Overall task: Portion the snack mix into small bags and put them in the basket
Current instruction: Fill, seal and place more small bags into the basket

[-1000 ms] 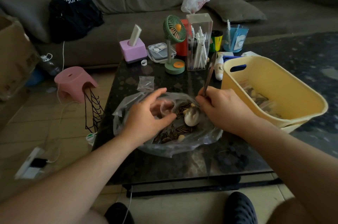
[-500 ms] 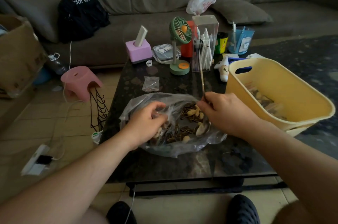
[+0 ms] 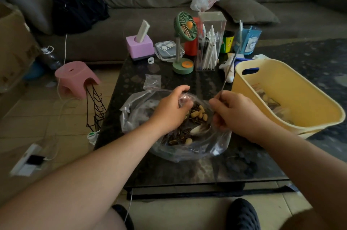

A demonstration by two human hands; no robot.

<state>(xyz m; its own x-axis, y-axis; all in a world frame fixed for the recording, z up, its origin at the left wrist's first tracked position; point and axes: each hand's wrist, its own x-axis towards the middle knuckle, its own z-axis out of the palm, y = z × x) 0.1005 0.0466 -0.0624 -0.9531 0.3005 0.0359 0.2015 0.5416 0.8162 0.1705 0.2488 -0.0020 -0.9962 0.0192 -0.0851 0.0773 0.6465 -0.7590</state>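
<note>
A big clear plastic bag (image 3: 187,152) lies open on the dark table (image 3: 206,169), with a snack mix (image 3: 197,115) of peanuts and striped seeds inside. My left hand (image 3: 170,112) holds a small clear bag (image 3: 185,100) open over the mix. My right hand (image 3: 238,115) grips the long thin handle of a spoon (image 3: 199,129), whose pale bowl lies in the seeds. A yellow basket (image 3: 287,96) stands to the right with filled small bags (image 3: 272,105) in it. A spare empty small bag (image 3: 152,81) lies behind the big bag.
At the back of the table stand a green desk fan (image 3: 185,42), a clear box of pens (image 3: 209,44), a purple tissue box (image 3: 139,46), a flat clear case (image 3: 168,50) and a blue cup (image 3: 247,40). A pink stool (image 3: 75,77) and wire rack (image 3: 93,106) sit left on the floor.
The spoon bowl dipped down into the seeds and its handle swung to the right. My left hand stayed over the mix with the small bag. The camera shifted slightly.
</note>
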